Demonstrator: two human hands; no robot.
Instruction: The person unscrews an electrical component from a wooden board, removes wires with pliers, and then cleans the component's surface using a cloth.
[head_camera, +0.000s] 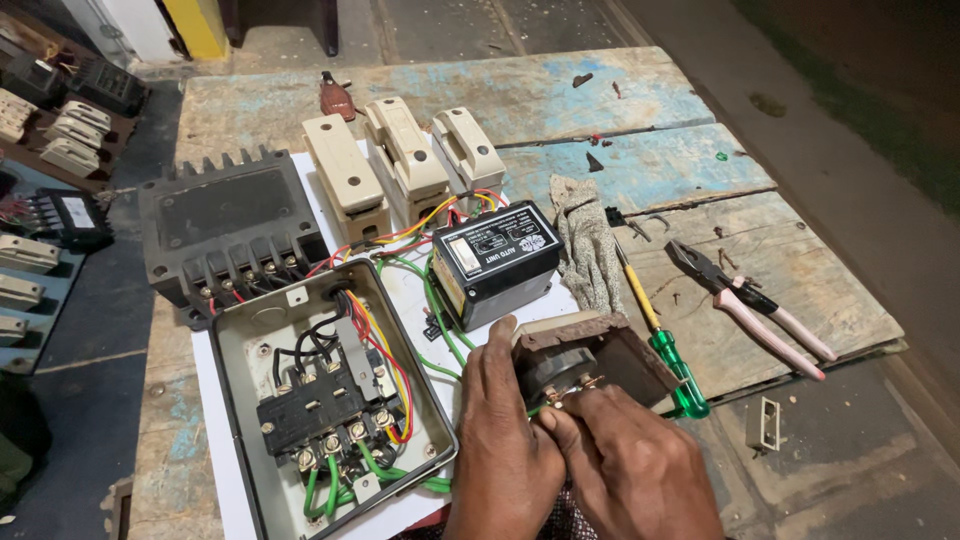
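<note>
At the board's near edge, left hand (503, 440) steadies rusty meter housing (600, 355), right hand (630, 465) fingertips pinching its terminal screw (568, 392); a slip risks dropping the screw among the green wires (440, 330)

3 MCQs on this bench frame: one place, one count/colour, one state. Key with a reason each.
1. Where do the pliers lie?
A. inside the open box
B. on the wooden boards right of the screwdriver
C. on the black finned unit

2. How many cream fuse carriers stand in a row behind the black control unit?
A. one
B. three
C. five

3. State of the grey metal enclosure?
A. lid shut
B. open, wiring exposed
C. upside down

Key: 1 B, they rest on bare planks beyond the green-handled screwdriver. 2 B, three side by side. 3 B, red, yellow and green wires and the contactor show inside.
</note>
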